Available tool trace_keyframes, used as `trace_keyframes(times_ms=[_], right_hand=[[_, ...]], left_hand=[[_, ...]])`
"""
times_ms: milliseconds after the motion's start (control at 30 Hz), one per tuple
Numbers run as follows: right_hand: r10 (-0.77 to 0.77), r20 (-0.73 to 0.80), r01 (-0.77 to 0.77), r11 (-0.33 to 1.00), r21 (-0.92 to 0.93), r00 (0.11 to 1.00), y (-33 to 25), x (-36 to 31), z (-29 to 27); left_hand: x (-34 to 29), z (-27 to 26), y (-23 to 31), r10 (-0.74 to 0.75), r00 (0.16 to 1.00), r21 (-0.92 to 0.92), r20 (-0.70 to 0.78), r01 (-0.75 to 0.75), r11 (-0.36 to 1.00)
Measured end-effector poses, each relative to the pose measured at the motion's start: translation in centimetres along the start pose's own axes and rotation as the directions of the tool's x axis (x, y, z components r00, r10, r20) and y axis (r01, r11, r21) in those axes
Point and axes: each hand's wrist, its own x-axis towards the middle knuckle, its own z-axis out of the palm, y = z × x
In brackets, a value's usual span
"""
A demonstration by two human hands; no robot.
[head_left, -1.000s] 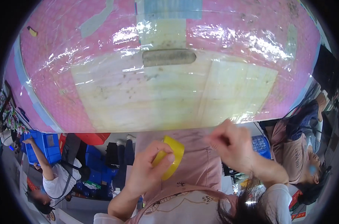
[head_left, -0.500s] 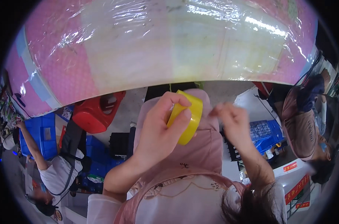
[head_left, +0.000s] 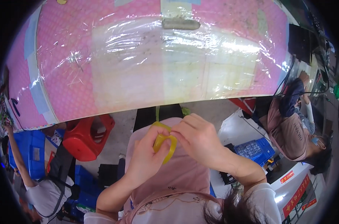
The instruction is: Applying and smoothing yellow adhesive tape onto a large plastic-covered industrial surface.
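Tabletop [head_left: 83,74], pink and film-wrapped, spreads beyond our grip; a red stool [head_left: 88,135] sits left. Our left hand [head_left: 149,156] clamps the yellow tape roll [head_left: 165,145] over our lap, right hand [head_left: 199,139] pinching its edge. We judge it light, stiff, best held by the rim.
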Motion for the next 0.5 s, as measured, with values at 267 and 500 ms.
trace_keyframes(times_ms=[267, 500], right_hand=[[-0.013, 0.204, -0.044, 0.962, 0.270, 0.979, 2.4, 0.3, -5.4], [-0.009, 0.192, -0.023, 0.987, 0.162, 0.981, 4.7, 1.4, -10.4]], left_hand=[[-1.5, -0.1, -1.1, 0.144, 0.947, -0.112, 0.287, -0.116, 0.987], [0.2, 2.2, -2.7, -0.302, 0.922, 0.152, 0.241, 0.271, 0.950]])
